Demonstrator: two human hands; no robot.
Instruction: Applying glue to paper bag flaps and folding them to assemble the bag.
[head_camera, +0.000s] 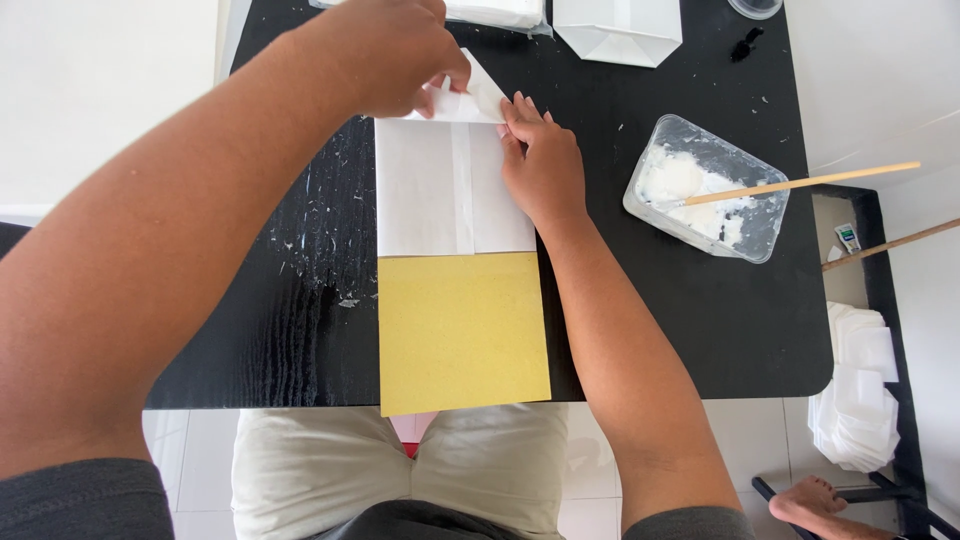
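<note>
Pinching grip of the left hand folds the white paper sheet's top corner while the right hand lies flat, pinning it to the black bench above a yellow card.

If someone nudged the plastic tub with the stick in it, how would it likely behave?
The clear plastic tub looks thin-walled and only partly filled with white paste, so probably light and easy to slide on the black table. The wooden stick overhangs its rim, so a push could swing it or tip it out.
</note>
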